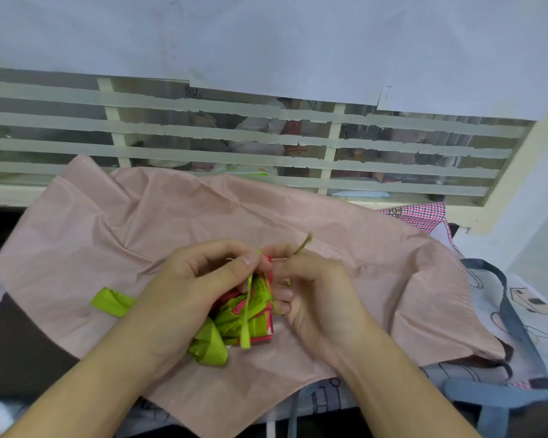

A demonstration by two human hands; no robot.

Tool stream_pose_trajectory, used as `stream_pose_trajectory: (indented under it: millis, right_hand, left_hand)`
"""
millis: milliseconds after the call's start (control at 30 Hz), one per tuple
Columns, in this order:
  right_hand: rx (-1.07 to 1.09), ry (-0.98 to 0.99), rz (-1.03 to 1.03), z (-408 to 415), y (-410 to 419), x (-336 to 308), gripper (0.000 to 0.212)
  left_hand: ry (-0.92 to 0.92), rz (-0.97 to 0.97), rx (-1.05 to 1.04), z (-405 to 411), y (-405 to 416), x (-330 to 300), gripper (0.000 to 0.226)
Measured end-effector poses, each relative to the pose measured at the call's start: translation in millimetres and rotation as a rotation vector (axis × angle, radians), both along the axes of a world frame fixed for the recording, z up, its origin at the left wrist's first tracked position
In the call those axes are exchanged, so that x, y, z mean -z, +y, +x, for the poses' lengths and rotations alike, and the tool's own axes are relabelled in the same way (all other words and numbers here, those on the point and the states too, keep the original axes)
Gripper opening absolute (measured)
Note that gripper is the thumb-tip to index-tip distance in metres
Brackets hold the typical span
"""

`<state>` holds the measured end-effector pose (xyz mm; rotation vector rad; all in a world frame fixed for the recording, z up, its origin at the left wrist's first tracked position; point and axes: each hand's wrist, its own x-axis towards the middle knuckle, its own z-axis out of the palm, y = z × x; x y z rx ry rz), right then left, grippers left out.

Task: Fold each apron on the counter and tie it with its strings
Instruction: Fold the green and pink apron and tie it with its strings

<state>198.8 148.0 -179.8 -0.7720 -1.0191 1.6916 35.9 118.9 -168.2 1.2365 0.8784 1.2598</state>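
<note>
A small folded green and red apron bundle (pixel 247 320) sits between my hands, above a spread pink apron (pixel 171 222). My left hand (pixel 190 286) grips the top of the bundle, thumb pressing its green strings. My right hand (pixel 310 289) pinches a thin green string (pixel 302 245) whose end sticks up past my fingers. A wide green ribbon loop (pixel 211 346) hangs from the bundle's lower left, and another green strap end (pixel 111 301) lies on the pink fabric left of my wrist.
A white apron with line drawings and grey-blue straps (pixel 513 314) lies at the right, with a pink checked cloth (pixel 419 216) behind it. A brown cloth (pixel 16 343) lies at the left. A taped glass window (pixel 266 143) runs along the back.
</note>
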Motion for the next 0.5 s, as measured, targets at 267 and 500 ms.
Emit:
stream_pose_trajectory:
  millis: [267, 500]
  right_hand:
    - [-0.010, 0.224, -0.086, 3, -2, -11, 0.043]
    - [-0.001, 0.212, -0.091, 3, -4, -12, 0.042]
  left_hand:
    - [-0.186, -0.010, 0.156, -10, 0, -5, 0.050]
    - [0.141, 0.128, -0.021, -5, 4, -1, 0.030]
